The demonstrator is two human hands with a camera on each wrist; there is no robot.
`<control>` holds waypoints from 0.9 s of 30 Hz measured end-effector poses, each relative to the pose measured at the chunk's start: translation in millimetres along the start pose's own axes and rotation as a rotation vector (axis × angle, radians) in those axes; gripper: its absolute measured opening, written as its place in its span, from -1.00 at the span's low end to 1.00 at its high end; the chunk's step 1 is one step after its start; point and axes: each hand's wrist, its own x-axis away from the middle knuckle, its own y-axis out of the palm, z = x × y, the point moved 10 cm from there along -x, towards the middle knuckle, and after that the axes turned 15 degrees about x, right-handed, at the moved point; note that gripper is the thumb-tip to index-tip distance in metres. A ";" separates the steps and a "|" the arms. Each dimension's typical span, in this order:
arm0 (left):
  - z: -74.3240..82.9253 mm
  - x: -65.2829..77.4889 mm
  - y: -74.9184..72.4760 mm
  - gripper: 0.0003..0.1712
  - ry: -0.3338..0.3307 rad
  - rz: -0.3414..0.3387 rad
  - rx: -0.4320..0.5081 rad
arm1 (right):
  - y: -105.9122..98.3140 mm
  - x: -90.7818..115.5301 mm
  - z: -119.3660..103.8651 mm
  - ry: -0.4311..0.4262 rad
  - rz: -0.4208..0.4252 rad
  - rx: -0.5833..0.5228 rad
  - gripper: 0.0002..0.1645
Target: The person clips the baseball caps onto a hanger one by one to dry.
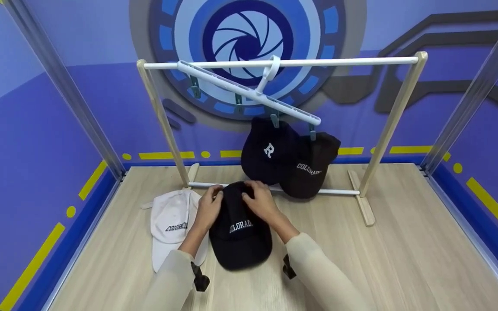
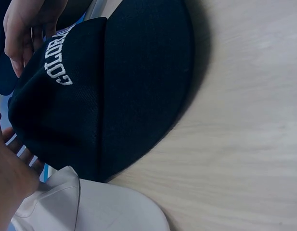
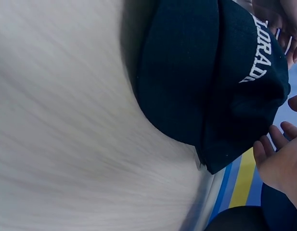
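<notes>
A black baseball cap [image 1: 240, 242] with white "COLORADO" lettering sits between both hands, its brim pointing toward the person. At the crown's far left side, the left hand [image 1: 209, 208] holds the cap with bent fingers. The right hand [image 1: 263, 203] holds the opposite side of the crown, thumb nearer the middle. In the left wrist view, the fingers [image 2: 27, 156] reach under the crown's edge, and the right wrist view has the right hand's fingers [image 3: 278, 138] against the cap's side. Left of it lies a white cap [image 1: 173, 216], partly covered by the left forearm.
Behind the hands stands a rack with a white top bar [image 1: 339, 62] and wooden legs. A white clip hanger [image 1: 249, 93] hangs tilted from it. Two of its clips hold a navy cap [image 1: 262, 160] with an "R" and a dark brown cap [image 1: 307, 177]; two other clips hang bare.
</notes>
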 end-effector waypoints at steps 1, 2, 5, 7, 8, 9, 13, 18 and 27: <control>0.6 -0.5 0.6 -0.66 0.008 -0.003 -0.002 | -0.3 -0.7 0.9 0.004 -0.003 -0.001 -0.49; 1.1 -1.1 1.1 -0.66 0.016 -0.005 -0.002 | -0.8 -1.4 1.6 0.005 -0.002 -0.002 -0.48; 2.1 -2.8 2.5 -0.67 0.039 -0.015 -0.006 | -1.0 -3.6 3.9 0.006 -0.006 -0.001 -0.47; 1.5 -3.1 2.7 -0.67 0.043 -0.014 -0.008 | 0.5 -4.6 4.9 0.000 -0.018 0.012 -0.46; 1.0 -2.9 2.7 -0.67 0.044 -0.014 -0.011 | 1.8 -4.8 5.4 -0.003 -0.026 0.019 -0.45; 0.5 -2.6 2.6 -0.68 0.045 -0.012 -0.014 | 3.1 -5.0 5.6 -0.007 -0.036 0.024 -0.45; -0.9 -1.1 2.4 -0.68 0.046 -0.006 -0.032 | 7.2 -4.6 4.8 -0.018 -0.072 0.026 -0.41; 0.1 -0.7 2.7 -0.66 0.046 -0.001 -0.062 | 9.8 -4.7 2.5 -0.015 -0.119 0.014 -0.35; -0.8 -0.5 5.1 -0.60 0.065 -0.025 -0.066 | 16.3 -5.2 -0.7 -0.006 -0.176 0.000 -0.21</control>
